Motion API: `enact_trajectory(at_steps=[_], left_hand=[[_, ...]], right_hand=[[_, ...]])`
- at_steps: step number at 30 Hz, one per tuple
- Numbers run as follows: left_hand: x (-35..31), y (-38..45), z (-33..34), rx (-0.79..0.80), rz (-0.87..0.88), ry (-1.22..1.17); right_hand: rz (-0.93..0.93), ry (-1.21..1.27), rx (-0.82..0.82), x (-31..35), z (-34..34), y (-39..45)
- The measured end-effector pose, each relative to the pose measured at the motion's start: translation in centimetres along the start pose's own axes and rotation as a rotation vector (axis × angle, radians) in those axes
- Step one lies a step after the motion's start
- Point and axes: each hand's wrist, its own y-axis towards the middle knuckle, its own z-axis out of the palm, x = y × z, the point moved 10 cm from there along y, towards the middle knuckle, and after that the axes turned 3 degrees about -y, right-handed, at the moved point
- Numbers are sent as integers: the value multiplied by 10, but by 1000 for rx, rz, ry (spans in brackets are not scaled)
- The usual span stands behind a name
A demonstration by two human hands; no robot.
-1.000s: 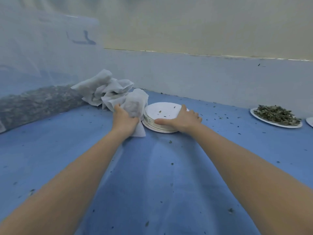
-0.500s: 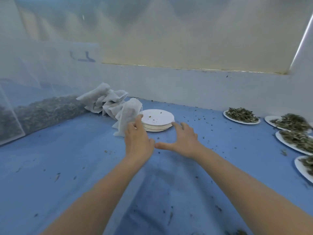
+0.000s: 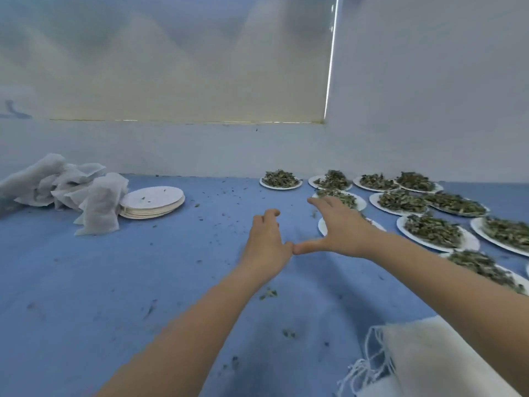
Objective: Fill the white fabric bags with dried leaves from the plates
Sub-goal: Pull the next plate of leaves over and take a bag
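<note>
Halfway-ish I'd guess: filled white fabric bags (image 3: 100,204) piled by the emptied plate stack (image 3: 153,202), roughly nine plates of dried leaves (image 3: 429,230) left. Left hand (image 3: 267,245) and right hand (image 3: 340,227) both empty, fingers loose, near the closest plate (image 3: 323,226).

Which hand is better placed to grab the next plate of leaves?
Right. The right hand is open, already over the nearest full plate; the left hand is beside it over bare blue cloth.

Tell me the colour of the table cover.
Blue table cover, flecked with leaf bits; head view.
</note>
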Motion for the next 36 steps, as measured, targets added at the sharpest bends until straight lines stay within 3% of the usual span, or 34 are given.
enact_trajectory(at_steps=[9,16,25,36], left_hand=[[-40,34,107,202,-15,69],[-20,69,130,300,-108,99],[-17,100,173,579,-125,-11],[-33,69,117,409,19,-53]], right_hand=[[244,42,181,-141,17,-26],[354,109,188,-178,39,1],[373,48,210,-193,52,19],[286,-35,142,-140,25,5]])
